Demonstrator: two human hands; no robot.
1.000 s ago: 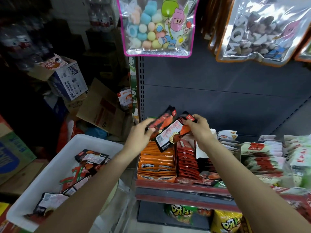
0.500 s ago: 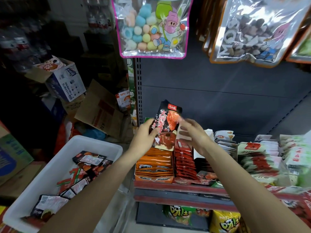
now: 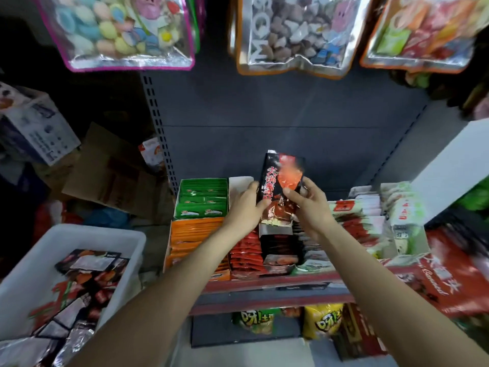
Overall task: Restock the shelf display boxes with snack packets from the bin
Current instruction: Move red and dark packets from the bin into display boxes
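Both hands, left hand (image 3: 244, 207) and right hand (image 3: 308, 205), grip the black snack packets (image 3: 280, 181) upright, long axis vertical, directly above the black display box (image 3: 277, 250) near the shelf's front edge.

From my remote station, the single head-worn wide-angle camera looks forward and steeply down over both forearms, close to a shop shelf (image 3: 267, 286) straight ahead. Hanging bags (image 3: 296, 30) crowd the far top edge; a white bin (image 3: 79, 234) sits near left, lower than the shelf. Straight lines bow at the borders. No second view shares this scene.
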